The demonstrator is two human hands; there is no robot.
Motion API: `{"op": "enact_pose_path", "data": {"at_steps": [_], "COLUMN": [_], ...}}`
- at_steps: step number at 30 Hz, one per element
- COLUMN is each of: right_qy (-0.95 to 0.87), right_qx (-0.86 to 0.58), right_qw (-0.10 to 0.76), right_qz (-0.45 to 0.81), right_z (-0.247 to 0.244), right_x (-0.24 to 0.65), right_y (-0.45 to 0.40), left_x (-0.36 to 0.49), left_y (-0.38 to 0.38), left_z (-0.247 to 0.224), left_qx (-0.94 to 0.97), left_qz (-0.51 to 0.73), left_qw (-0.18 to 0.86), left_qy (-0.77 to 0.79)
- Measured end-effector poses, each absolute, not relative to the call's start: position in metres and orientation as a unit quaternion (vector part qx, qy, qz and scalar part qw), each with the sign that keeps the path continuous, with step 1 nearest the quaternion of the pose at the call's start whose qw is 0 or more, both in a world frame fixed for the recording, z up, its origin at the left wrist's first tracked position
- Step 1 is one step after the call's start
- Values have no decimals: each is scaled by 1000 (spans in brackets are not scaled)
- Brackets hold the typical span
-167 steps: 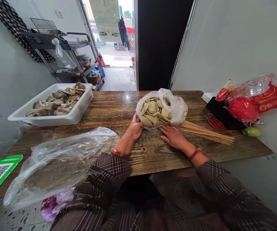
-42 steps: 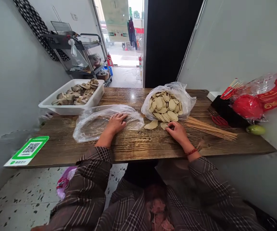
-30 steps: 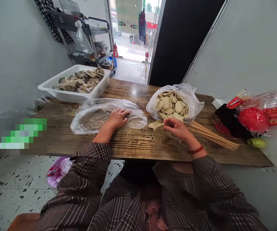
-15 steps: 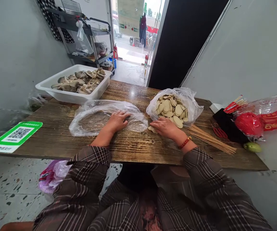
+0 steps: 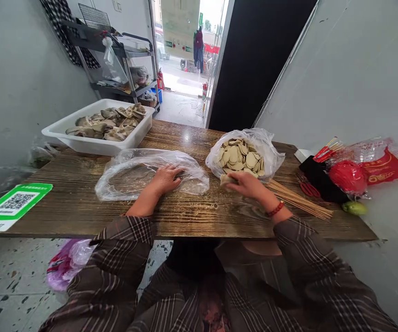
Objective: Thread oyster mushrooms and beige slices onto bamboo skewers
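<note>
My left hand (image 5: 166,179) lies flat with fingers stretched over the right part of a clear plastic bag (image 5: 111,184), which is spread on the wooden table. Between the fingertips of my right hand (image 5: 245,183) are pale beige thin slices (image 5: 225,180), slightly blurred; I cannot tell how many. That hand is just in front of an open plastic bag (image 5: 271,159) filled with many round and oval slices (image 5: 235,154) of the same kind. A bundle of thin wooden skewers (image 5: 299,200) lies to the right of my right hand.
A white tub (image 5: 95,145) of oyster mushrooms (image 5: 109,123) stands at the back left. A green QR-code card (image 5: 14,205) lies at the left edge. On the right are red scissors (image 5: 309,188), a black cloth (image 5: 318,175), red packages (image 5: 349,177) and a green fruit (image 5: 355,208).
My right hand has lifted the slices from the table beside the bag and moved slightly right relative to it. The left hand stays on the flat bag. The view has shifted a little.
</note>
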State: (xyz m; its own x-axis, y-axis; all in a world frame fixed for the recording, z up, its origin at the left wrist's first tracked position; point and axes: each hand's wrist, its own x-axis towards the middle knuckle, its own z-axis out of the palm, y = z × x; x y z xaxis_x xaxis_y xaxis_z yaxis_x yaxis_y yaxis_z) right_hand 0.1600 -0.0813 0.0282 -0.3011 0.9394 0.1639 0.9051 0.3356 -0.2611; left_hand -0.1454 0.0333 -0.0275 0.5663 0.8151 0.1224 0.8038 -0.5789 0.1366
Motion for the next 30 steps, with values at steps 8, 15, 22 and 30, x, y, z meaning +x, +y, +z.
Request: {"op": "enact_pose_path", "data": {"at_steps": [8,15,22,30], "right_qy": [-614,-641,-696,-706], "right_qx": [-715,-703,-681,-681], "right_qw": [334,307,202,170], "right_qz": [-20,-20,-104,-99], "right_z": [45,4,-13,-14], "right_x": [244,252,207,208], "right_y": [-44,-90,-102,-93], "left_x": [-132,-128,-122,-124], "left_y": [32,29,26,23], "left_z": [-29,-28,-26,-21], "left_qx": [899,897,855,843], "left_qz": [94,104,119,121], "left_qw": [19,-1,-48,-24], "left_qy": [427,429,503,524]}}
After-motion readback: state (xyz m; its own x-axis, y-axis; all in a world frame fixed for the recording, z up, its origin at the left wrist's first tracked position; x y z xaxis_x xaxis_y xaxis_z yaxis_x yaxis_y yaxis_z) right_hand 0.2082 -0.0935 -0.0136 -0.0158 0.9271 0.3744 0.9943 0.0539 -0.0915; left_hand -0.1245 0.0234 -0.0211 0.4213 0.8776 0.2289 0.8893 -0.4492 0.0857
